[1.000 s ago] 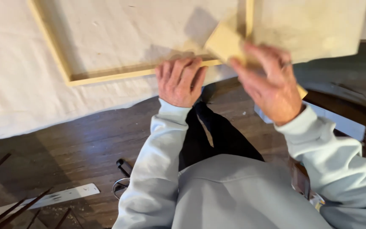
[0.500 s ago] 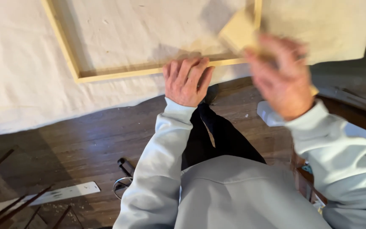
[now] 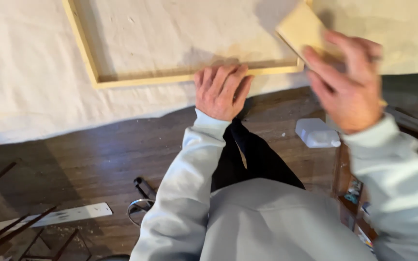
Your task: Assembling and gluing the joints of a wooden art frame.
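Observation:
A pale wooden frame (image 3: 141,79) lies flat on a white cloth (image 3: 30,72). My left hand (image 3: 220,92) rests palm down on the frame's near rail, fingers together. My right hand (image 3: 349,87), blurred by motion, grips a flat light wooden block (image 3: 303,29) raised over the frame's right corner. Both arms are in light grey sleeves.
A beige board or sheet (image 3: 388,29) lies at the upper right. Below the cloth is dark wooden floor (image 3: 88,159). A white plastic container (image 3: 317,133) sits on the floor at the right, a white strip (image 3: 54,216) and dark rods (image 3: 6,232) at lower left.
The view has shifted so the frame and hands sit further right. My right hand has lifted the wooden block up and to the right. My left hand stays on the rail.

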